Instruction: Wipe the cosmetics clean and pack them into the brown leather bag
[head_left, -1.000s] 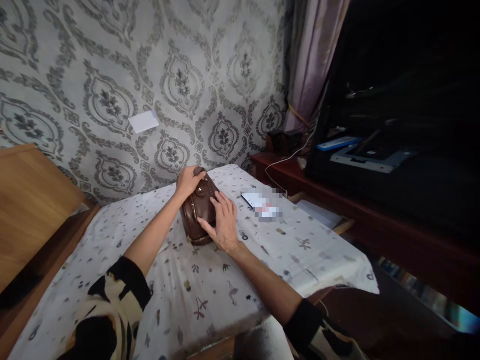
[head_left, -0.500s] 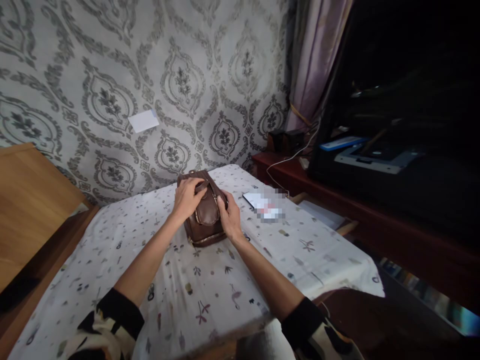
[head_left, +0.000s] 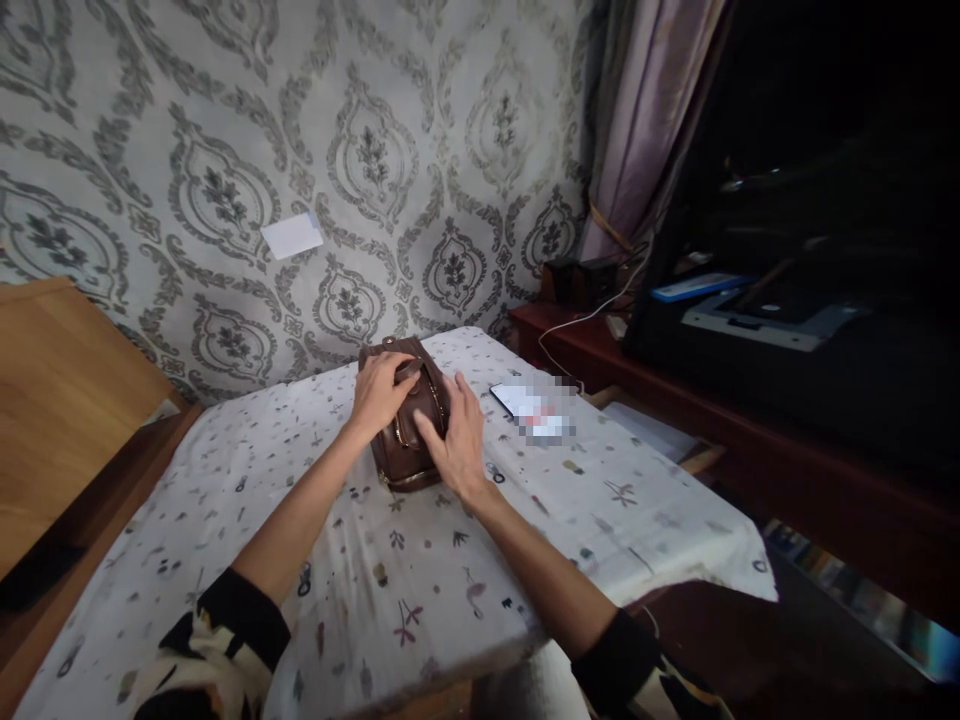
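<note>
A small brown leather bag point(head_left: 386, 455) with gold-coloured zips lies on the cloth-covered table in the middle of the head view. My left hand point(head_left: 380, 392) is on its upper left part, fingers curled round a short brown strap or handle point(head_left: 409, 370). Over the bag's right side is my right hand point(head_left: 463, 440), thumb apart from the stretched fingers. Nothing shows gripped in it, though I cannot tell whether its fingertips touch the leather. The hands cover part of the bag's top and front pocket.
A lit phone point(head_left: 529, 408), partly blurred, lies right of the bag on the patterned tablecloth point(head_left: 330, 590). Beyond stands a dark red cabinet point(head_left: 551, 330) with a white cable point(head_left: 544, 345) and a large black screen point(head_left: 840, 200). A wooden panel point(head_left: 67, 400) borders the left side.
My right hand has loosened from the bag's right edge; its fingers have straightened and its thumb has swung out over the front. My left hand keeps its place on the strap.
</note>
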